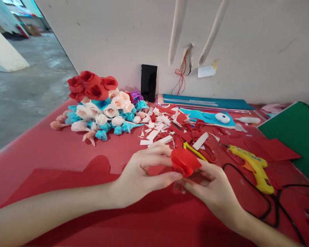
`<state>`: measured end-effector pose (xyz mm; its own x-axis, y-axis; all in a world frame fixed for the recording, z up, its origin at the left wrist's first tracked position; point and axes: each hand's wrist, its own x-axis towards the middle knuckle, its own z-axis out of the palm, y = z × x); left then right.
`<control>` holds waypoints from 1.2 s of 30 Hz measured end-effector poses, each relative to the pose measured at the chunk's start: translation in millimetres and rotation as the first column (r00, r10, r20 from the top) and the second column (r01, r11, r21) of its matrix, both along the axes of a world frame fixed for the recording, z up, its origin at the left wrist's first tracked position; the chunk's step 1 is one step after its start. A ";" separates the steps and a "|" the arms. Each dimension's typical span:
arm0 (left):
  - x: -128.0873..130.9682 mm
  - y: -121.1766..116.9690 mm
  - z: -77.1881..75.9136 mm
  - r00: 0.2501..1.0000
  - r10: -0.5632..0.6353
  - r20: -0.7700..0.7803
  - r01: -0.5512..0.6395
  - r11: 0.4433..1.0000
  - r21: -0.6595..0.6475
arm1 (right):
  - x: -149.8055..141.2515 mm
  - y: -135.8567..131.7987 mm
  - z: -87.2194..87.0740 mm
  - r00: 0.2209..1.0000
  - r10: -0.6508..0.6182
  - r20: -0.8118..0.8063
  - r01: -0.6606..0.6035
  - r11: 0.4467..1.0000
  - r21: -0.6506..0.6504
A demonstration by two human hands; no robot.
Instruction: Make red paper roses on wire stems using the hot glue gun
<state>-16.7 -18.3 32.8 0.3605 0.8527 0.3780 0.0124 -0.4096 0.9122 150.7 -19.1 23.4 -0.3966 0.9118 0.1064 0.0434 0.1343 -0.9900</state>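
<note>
A half-formed red foam flower (184,162) is held between both hands just above the red table (67,151). My left hand (144,171) pinches its left side with thumb and fingers. My right hand (211,187) grips its base from below and the right, fingers curled. Right behind the flower lie yellow-handled scissors (194,151) among red and white scraps (167,128).
A pile of red, white, blue and pink foam flowers (98,106) sits at the back left. A yellow glue gun (254,166) with a black cord lies at right, near a green sheet (296,133). A black phone (148,82) leans on the wall. Blue sheets and a white tape dispenser (222,117) lie behind.
</note>
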 end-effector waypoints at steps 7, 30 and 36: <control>0.1 -3.2 -4.4 0.998 0.010 0.068 -0.005 0.997 -0.083 | 4.5 -2.3 -0.5 0.999 0.005 0.050 -0.006 1.000 0.028; -7.0 -1.9 -0.3 0.996 0.094 -0.013 -0.093 0.995 0.036 | 5.3 -2.2 0.7 0.999 -0.028 0.039 0.028 0.999 -0.022; -1.6 -5.3 -1.2 0.991 0.036 0.130 -0.030 0.999 -0.043 | 6.6 -3.4 -0.2 0.992 -0.063 0.111 0.055 0.995 0.079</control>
<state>-18.3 -23.6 31.7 0.2816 0.8792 0.3843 -0.0951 -0.3729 0.9230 157.3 -22.5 23.3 -0.3558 0.9250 0.1332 0.1646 0.2023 -0.9654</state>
